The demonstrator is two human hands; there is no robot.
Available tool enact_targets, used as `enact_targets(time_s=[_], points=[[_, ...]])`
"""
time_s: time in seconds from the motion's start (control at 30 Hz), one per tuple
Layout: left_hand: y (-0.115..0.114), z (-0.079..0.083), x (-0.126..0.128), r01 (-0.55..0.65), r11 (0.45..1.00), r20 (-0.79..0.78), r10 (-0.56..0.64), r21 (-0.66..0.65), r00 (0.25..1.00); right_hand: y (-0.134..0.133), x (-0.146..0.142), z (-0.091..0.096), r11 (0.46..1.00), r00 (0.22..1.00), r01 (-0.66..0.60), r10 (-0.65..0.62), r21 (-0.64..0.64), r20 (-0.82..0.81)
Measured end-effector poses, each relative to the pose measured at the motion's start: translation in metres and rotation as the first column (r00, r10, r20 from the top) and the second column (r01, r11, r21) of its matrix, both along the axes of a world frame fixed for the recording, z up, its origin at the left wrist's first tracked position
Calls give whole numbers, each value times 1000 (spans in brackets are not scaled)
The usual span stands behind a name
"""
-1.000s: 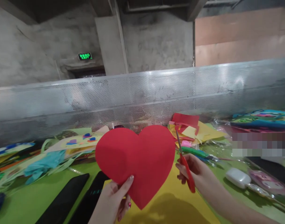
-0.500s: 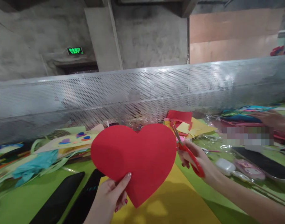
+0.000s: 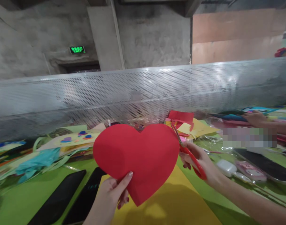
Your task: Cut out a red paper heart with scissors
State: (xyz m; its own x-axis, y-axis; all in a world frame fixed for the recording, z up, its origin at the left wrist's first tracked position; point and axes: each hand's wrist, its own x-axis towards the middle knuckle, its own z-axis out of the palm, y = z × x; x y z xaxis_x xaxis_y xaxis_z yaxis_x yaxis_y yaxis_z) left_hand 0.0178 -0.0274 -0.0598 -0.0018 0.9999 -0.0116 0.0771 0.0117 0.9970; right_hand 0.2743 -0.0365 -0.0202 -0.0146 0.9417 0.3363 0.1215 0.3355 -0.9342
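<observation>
My left hand (image 3: 112, 195) pinches the lower left edge of a large red paper heart (image 3: 138, 157) and holds it upright over the table. My right hand (image 3: 199, 161) grips red-handled scissors (image 3: 188, 154), whose blades point up beside the heart's right lobe. Under the heart lies a yellow sheet (image 3: 175, 206) on the green table (image 3: 30, 203).
Two black phones (image 3: 60, 198) lie at the lower left. Coloured paper scraps (image 3: 192, 125) pile up along a perforated metal barrier (image 3: 143, 90). White earbud case (image 3: 226, 167) and plastic packets lie at the right. Another person's hand (image 3: 256, 118) reaches in at far right.
The heart and scissors have shifted slightly; the scissors moved closer to the heart's right edge. Another person's hand came into view at the right.
</observation>
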Motion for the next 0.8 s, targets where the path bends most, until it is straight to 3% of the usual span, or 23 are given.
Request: enact_targets(time_s=[0.2,0.8], points=[[-5,6,3,-24,1000,7,24,6,1000,0,1,2,1000,1000,10,-10,-6,8],[0,-2,0,-27,999,-44,28,27,999,4,2,-1,1000,999,25,-25,8,29]])
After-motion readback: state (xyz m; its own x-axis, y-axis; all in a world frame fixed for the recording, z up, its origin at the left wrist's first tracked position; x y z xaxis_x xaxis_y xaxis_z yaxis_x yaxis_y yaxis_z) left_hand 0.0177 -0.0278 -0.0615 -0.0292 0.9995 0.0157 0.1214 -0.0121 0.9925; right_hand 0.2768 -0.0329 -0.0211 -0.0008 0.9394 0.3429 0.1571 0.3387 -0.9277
